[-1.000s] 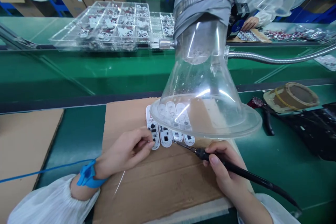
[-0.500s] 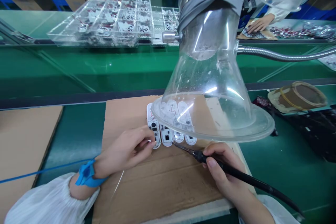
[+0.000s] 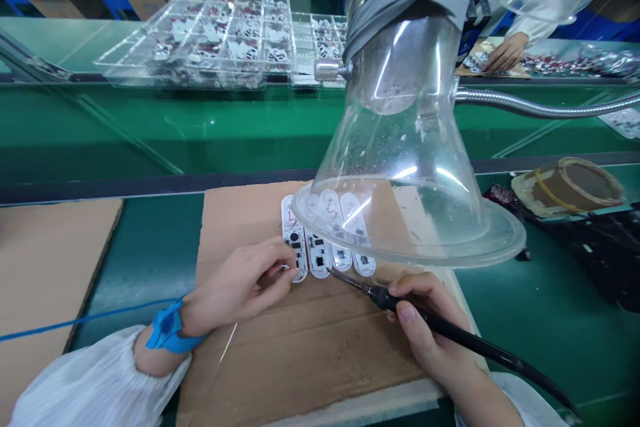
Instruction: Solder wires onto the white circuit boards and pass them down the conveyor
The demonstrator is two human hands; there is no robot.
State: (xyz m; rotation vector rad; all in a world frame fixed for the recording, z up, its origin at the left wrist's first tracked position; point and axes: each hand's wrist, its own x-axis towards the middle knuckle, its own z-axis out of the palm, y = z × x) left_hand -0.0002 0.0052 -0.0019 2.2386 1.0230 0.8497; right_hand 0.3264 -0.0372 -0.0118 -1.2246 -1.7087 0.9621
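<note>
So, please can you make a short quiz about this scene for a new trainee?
1. True or false: the blue wrist strap is on the right wrist.
2. Multiple choice: what does the right hand hold? A) scissors B) a soldering iron C) a ruler
3. Fill in the missing word: the white circuit boards lie on a sheet of ____.

Key: 1 false; 2 B; 3 cardboard.
</note>
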